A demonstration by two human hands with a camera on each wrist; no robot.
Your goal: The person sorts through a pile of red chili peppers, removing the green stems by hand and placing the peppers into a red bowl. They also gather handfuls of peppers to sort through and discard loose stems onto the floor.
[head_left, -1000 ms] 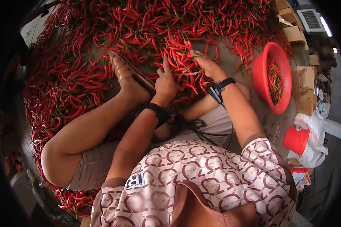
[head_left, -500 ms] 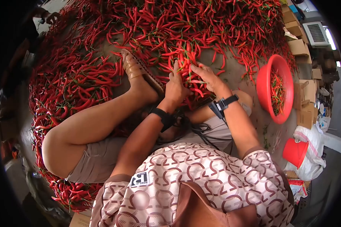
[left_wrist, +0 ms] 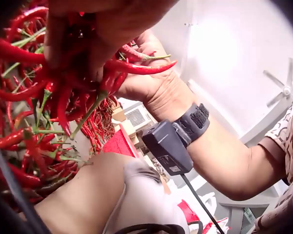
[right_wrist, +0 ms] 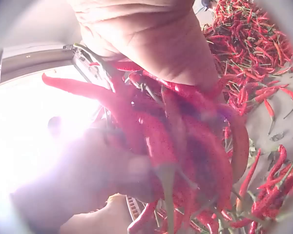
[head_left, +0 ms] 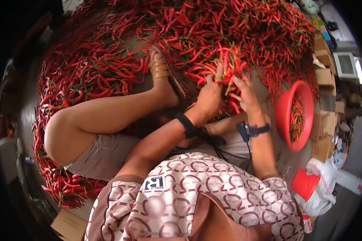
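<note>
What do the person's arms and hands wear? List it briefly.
Both hands are bare. The left wrist wears a black strap. The right wrist wears a black band with a dark camera box and a black cable. Short sleeves are cream with maroon loops, brown-cuffed.

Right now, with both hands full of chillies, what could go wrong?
The bunch held between the left hand and right hand looks loose, so chillies may slip back onto the pile. The basin sits off to the right, so some could drop on the way. Bare fingers may also sting from the juice.
</note>
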